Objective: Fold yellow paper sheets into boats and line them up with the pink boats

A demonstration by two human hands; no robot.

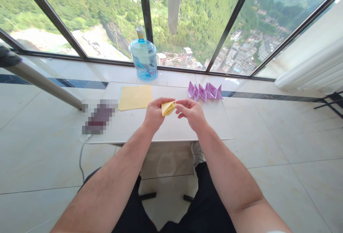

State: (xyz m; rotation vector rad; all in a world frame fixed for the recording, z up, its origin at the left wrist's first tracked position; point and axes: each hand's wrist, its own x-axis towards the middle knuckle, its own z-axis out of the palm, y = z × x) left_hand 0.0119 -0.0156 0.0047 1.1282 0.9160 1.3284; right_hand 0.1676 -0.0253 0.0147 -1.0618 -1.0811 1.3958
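Observation:
Above the white table, a small piece of folded yellow paper [167,109] with layered, pointed flaps is held between my hands. My left hand [154,113] grips its left side, fingers behind and thumb along it. At its right corner, my right hand [190,112] has thumb and index finger pinched together on the edge of the paper. Flat sheets of yellow paper [135,98] lie to the left of my left hand. Purple folded paper shapes [205,92] stand in a row beyond my right hand.
The white low table [128,129] is before my knees. A large blue water bottle [144,59] stands by the window behind it. A pixelated, dark object [99,118] with a cable [81,158] lies at the table's left. A slanted pole [48,81] is further left.

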